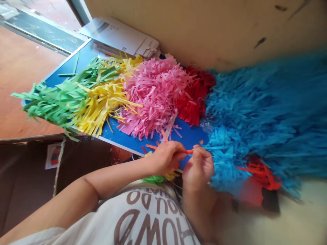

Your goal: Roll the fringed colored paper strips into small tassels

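Both of my hands meet over the front edge of the blue table. Pinched in my left hand [168, 157] is an orange paper strip [189, 152], twisted thin, with loose orange ends sticking out behind the fingers. My right hand [198, 166] grips the same strip a little to the right, thumb pressed against the fingers. Just beyond them lies a pile of pink fringed paper [155, 92]. To the right, a large heap of blue fringed paper [255, 112] comes close to my right hand. An orange-red bundle of strips [264, 173] rests by the blue heap.
Red fringe [194, 97], yellow fringe [104, 102] and green fringe [61, 98] lie along the blue table [190, 134]. A white printer-like device [120, 35] stands at the back against the wall [204, 30]. An open cardboard box [81, 160] is at lower left.
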Available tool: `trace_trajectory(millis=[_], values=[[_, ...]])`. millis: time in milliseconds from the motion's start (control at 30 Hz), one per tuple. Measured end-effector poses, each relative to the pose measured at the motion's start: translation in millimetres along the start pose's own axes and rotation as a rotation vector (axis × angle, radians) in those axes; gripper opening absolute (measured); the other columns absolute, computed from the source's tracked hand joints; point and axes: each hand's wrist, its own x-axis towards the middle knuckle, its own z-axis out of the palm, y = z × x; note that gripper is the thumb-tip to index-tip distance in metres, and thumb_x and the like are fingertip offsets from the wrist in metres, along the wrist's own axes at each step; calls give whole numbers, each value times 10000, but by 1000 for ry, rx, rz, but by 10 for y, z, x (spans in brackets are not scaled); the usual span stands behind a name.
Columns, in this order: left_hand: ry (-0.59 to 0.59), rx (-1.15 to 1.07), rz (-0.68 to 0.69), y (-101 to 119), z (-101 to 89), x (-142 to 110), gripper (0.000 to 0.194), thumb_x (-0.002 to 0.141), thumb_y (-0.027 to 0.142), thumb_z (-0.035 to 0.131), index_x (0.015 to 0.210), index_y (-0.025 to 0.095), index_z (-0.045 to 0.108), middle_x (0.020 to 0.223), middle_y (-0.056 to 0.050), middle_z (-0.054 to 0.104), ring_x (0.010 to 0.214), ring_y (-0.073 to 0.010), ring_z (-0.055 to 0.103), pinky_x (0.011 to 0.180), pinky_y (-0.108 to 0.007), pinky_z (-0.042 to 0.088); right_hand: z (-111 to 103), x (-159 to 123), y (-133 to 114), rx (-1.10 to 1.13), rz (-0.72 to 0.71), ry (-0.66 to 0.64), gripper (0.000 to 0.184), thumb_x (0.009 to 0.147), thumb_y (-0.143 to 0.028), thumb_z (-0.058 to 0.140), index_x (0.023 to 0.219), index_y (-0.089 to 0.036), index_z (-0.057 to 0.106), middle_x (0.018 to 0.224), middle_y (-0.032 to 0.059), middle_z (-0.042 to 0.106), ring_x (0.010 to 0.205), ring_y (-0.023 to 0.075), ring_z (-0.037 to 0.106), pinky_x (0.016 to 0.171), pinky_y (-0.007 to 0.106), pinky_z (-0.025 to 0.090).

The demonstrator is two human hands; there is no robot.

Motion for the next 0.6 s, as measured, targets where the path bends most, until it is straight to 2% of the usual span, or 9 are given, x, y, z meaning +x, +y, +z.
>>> trace_trajectory(millis=[67, 133, 233, 267, 300, 333, 400, 467, 600], values=[[-115, -57, -83, 27, -53, 35, 210, 992, 299, 476, 1089, 164, 605, 821, -41, 691, 714, -128, 642, 663, -226, 506, -15, 39, 40, -24, -47, -17, 157, 836, -341, 709, 788, -212, 632, 835, 8, 639, 937, 182, 610, 889, 379, 482], [-189, -129, -187, 36, -128, 88, 214, 996, 307, 466, 1038, 165, 620, 787, -20, 675, 672, -107, 611, 634, -203, 481, -65, 198, 120, -74, -66, -78, 169, 837, -370, 704, 825, -211, 648, 847, 15, 656, 907, 183, 620, 849, 358, 493], [-118, -269, -377, -12, -242, 163, 251, 992, 368, 464, 931, 155, 583, 698, 9, 598, 604, -91, 535, 579, -195, 443, -204, 694, 311, -314, -9, -178, 313, 845, -475, 661, 974, -189, 673, 823, 31, 676, 720, 173, 615, 699, 320, 491], [-90, -313, -422, -34, -272, 181, 266, 987, 394, 466, 923, 155, 565, 685, 17, 570, 596, -90, 519, 569, -196, 434, -254, 896, 380, -478, -4, -176, 345, 845, -480, 652, 1005, -175, 673, 813, 39, 679, 684, 176, 609, 674, 316, 484], [-75, -344, -451, -53, -295, 196, 282, 984, 419, 467, 921, 158, 552, 674, 27, 540, 585, -88, 502, 556, -197, 422, -298, 1091, 445, -701, -31, -205, 323, 859, -435, 634, 1027, -163, 679, 872, 65, 692, 728, 188, 622, 698, 320, 483], [-68, -360, -467, -66, -311, 208, 299, 981, 443, 468, 918, 160, 542, 660, 37, 508, 570, -85, 478, 541, -195, 403, -332, 1265, 500, -940, -64, -248, 284, 873, -365, 610, 1051, -157, 686, 931, 90, 700, 799, 205, 631, 742, 327, 476], [-63, -355, -470, -69, -318, 224, 328, 971, 478, 483, 907, 161, 540, 646, 50, 462, 549, -76, 425, 520, -191, 363, -360, 1518, 579, -1248, -97, -317, 259, 870, -247, 590, 1083, -147, 697, 1034, 132, 698, 914, 234, 630, 806, 340, 454], [-60, -332, -448, -57, -303, 233, 350, 956, 496, 512, 912, 152, 561, 667, 44, 469, 569, -75, 410, 532, -192, 356, -343, 1632, 614, -1344, -88, -350, 253, 868, -192, 582, 1079, -135, 709, 1072, 159, 691, 934, 251, 627, 809, 351, 437], [-45, -305, -385, -59, -276, 231, 382, 937, 512, 543, 917, 136, 608, 717, 17, 534, 629, -85, 454, 590, -204, 388, -307, 1629, 596, -1384, -63, -374, 219, 894, -190, 557, 1023, -146, 728, 1095, 180, 676, 883, 260, 626, 743, 357, 419]])
